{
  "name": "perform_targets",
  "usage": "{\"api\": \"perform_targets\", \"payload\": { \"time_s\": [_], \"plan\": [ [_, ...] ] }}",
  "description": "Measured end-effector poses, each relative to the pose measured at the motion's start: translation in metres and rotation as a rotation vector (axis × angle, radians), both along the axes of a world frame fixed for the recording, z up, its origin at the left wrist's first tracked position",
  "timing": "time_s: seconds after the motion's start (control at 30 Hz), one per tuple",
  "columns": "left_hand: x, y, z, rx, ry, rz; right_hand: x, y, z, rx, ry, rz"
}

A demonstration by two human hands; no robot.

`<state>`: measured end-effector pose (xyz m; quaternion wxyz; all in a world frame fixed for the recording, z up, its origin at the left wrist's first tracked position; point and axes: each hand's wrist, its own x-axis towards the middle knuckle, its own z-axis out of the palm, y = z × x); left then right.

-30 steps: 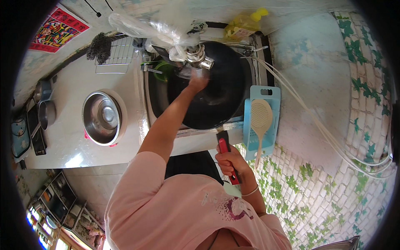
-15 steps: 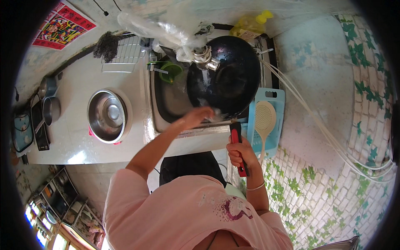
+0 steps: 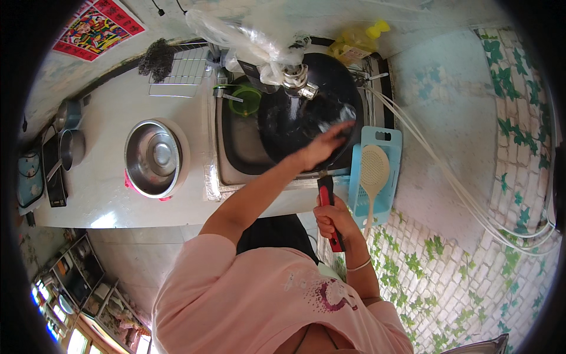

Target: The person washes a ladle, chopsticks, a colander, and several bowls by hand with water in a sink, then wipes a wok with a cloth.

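Observation:
A large black wok (image 3: 277, 138) sits tilted over the sink (image 3: 236, 154), under the metal faucet (image 3: 299, 79), from which water runs into it. My left hand (image 3: 323, 144) reaches inside the wok near its right wall, fingers stretched apart. A whitish, shiny patch shows by the fingertips; I cannot tell if it is only water. My right hand (image 3: 335, 219) is closed round the wok's black and red handle (image 3: 326, 192). Clear plastic wrap (image 3: 236, 44) hangs about the faucet. In the sink's far left corner lies a green strainer-like item (image 3: 246, 99).
A metal basin (image 3: 153, 158) stands on the counter at left, with a wire rack (image 3: 180, 71) and dark scrubber (image 3: 158, 60) behind. Right of the sink, a cream skimmer (image 3: 375, 166) lies on a blue basket (image 3: 389, 192). A yellow bottle (image 3: 355, 44) stands behind.
My left hand has moved right and farther into the wok, from its near left rim to the right wall. The wok has shifted slightly left, with my right hand still on its handle.

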<state>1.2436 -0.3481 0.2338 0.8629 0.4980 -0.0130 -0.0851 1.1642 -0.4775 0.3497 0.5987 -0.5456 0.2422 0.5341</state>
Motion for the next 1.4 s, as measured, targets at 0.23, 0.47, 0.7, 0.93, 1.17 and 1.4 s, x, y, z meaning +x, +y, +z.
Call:
{"api": "perform_targets", "payload": {
  "time_s": [0.23,0.47,0.7,0.93,1.17,1.4],
  "plan": [
    [-0.094,0.098,-0.076,0.328,0.098,-0.004,0.006,0.006,0.015,-0.035,-0.126,0.043],
    [-0.062,0.225,-0.087,-0.442,0.509,0.622,-0.012,0.001,0.034,-0.097,-0.292,0.057],
    [-0.034,0.212,-0.045,-0.705,0.455,0.623,-0.035,-0.002,0.053,-0.131,-0.264,-0.028],
    [-0.082,0.198,-0.127,0.991,0.302,0.096,-0.059,0.005,0.053,-0.117,-0.218,-0.097],
    [-0.105,0.193,-0.055,1.118,-0.147,0.547,-0.071,0.001,0.056,-0.113,-0.217,-0.120],
    [-0.072,0.272,0.089,1.315,-0.404,0.866,-0.079,0.009,0.062,-0.134,-0.210,-0.116]
  ]
}}
